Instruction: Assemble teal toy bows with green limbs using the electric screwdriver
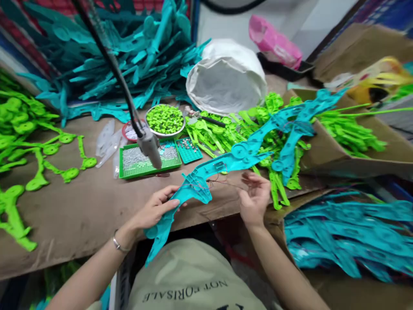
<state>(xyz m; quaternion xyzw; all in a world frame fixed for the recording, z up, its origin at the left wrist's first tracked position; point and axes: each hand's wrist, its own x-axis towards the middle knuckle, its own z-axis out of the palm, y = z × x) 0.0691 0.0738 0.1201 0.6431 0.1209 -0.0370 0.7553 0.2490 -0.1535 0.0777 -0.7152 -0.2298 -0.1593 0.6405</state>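
Observation:
My left hand (162,206) is closed round the lower part of a long turquoise plastic shell (193,181), which slants up to the right over the table edge. Thin dark and reddish wires (222,182) run out of the shell's middle. At their far end my right hand (254,196) pinches the wires between thumb and fingers, to the right of the shell. A small dark part (220,165) sits inside the shell above the wires. Another turquoise piece (292,146) lies at the shell's upper right, over green parts.
An electric screwdriver (150,148) hangs above a green tray of screws (129,173). Behind stand a bowl of small green parts (184,125) and a white sack (226,73). Green parts (69,174) lie left; turquoise shells (129,56) pile behind. Boxes (371,165) stand right.

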